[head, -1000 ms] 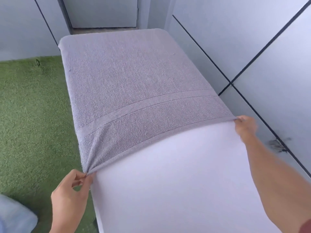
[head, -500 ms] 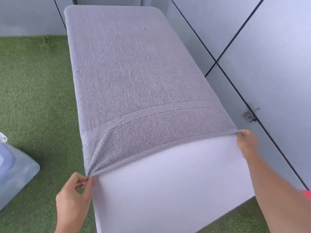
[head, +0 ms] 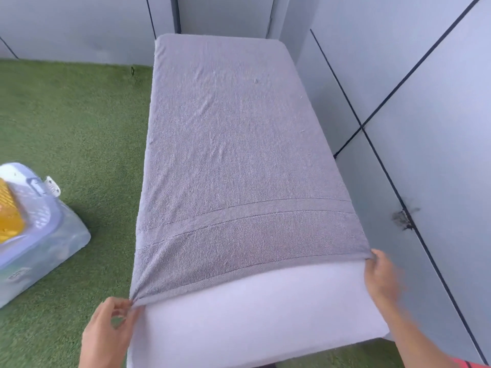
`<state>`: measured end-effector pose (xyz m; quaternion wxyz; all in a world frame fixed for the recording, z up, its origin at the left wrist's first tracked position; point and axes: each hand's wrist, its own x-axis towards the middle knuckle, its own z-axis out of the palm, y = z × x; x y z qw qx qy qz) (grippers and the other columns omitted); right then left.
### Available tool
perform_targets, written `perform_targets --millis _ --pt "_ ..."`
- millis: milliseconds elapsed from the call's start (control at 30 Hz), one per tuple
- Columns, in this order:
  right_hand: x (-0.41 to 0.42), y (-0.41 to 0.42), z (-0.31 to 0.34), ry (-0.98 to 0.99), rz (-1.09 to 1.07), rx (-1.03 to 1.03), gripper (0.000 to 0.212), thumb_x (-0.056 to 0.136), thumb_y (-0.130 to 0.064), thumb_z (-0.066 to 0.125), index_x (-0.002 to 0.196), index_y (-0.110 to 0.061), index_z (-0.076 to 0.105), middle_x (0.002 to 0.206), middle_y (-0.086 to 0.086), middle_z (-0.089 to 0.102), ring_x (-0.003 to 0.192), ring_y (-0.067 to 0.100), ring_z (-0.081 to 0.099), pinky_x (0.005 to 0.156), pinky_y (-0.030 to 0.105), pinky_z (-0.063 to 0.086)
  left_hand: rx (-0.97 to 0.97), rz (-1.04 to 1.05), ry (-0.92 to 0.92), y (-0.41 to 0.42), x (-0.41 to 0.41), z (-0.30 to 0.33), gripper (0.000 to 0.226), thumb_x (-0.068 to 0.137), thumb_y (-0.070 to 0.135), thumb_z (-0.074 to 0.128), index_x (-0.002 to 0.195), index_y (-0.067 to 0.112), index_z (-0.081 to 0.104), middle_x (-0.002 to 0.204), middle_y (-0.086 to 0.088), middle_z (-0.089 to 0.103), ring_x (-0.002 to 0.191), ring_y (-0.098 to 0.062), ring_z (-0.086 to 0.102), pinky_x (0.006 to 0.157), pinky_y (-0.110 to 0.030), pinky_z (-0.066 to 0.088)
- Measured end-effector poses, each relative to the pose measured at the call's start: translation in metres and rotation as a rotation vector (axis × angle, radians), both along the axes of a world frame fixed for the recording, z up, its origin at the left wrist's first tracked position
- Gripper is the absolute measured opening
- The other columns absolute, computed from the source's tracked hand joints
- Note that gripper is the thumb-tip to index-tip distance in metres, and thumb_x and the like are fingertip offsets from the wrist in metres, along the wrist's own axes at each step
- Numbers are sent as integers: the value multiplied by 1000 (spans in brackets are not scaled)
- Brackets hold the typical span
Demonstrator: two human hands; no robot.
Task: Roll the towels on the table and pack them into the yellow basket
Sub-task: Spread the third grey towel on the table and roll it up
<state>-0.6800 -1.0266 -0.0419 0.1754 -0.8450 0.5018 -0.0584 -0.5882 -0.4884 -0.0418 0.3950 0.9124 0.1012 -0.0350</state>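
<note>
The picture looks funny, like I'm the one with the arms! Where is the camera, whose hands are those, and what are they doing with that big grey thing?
The camera sits on a person's head and looks forward and down, so you see what that person sees. There is no robot here, only two bare hands. The grey thing is a towel spread flat over a white table. The left hand pinches the towel's near left corner, where the cloth bunches into little folds. The right hand holds the near right corner; it looks blurry, so I can't see its fingers clearly. On the green grass carpet at the left stands a clear plastic box, and something yellow peeks out of it at the picture's edge. That may be the yellow basket where rolled towels go. This towel is not rolled yet.
</note>
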Motion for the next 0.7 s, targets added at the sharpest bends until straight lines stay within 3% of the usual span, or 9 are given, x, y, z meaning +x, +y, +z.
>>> perform_targets --millis 67,100,133,167,233,367,533,633,700 --pt "-2 -1 4 23 213 -176 41 87 -8 61 128 -12 56 118 16 62 107 40 56 90 47 44 154 12 -55 -9 -4 1 26 73 21 81 87 27 61 92 -3 58 89 -4 55 83 -12 43" --pt "-2 0 6 19 318 -242 45 84 -7 65 128 -16 57 121 12 59 110 37 53 92 47 43 285 4 -69 -15 -6 2 32 71 19 83 96 21 64 99 -7 56 96 -18 53 90 -31 45" --pt "-1 1 6 11 410 -282 45 82 -6 68 125 -18 60 122 8 57 110 33 52 93 46 42 394 -28 -87 -23 -8 3 39 69 13 83 102 22 66 105 -10 56 99 -31 50 88 -47 44" --pt "-1 2 5 0 491 -309 42 82 -6 68 121 -20 63 119 5 58 108 30 51 92 45 41 471 -70 -113 -31 -9 7 44 68 9 83 106 24 67 109 -10 56 100 -37 48 84 -53 42" --pt "0 3 0 -21 626 -337 32 82 -11 63 111 -22 69 111 1 61 103 26 52 88 41 39 540 -174 -175 -50 -10 12 43 70 6 81 108 22 69 108 -8 59 99 -37 50 79 -52 42" --pt "-2 -1 -2 -104 725 -265 22 83 -17 61 102 -20 72 103 -2 63 96 24 54 87 40 41 516 -293 -246 -73 -15 9 14 83 14 69 97 14 72 98 -4 64 89 -34 58 74 -46 47" --pt "-31 -2 2 -140 807 -187 24 89 -27 51 98 -17 71 95 -3 62 92 22 53 87 35 39 473 -281 -188 -56 -35 13 22 77 4 75 95 17 71 97 2 64 85 -26 55 71 -40 49" --pt "-67 -1 6 -100 822 -173 11 88 -16 66 99 -18 70 96 -6 61 94 20 52 85 34 41 475 -364 -184 -40 -63 14 24 76 5 77 94 20 70 95 6 63 85 -22 55 70 -37 51" --pt "-80 0 10 -70 812 -147 18 83 -9 72 99 -18 69 98 -6 59 97 20 51 85 33 41 447 -364 -148 -34 -78 18 26 76 7 77 94 25 69 96 11 60 88 -18 54 66 -34 50"
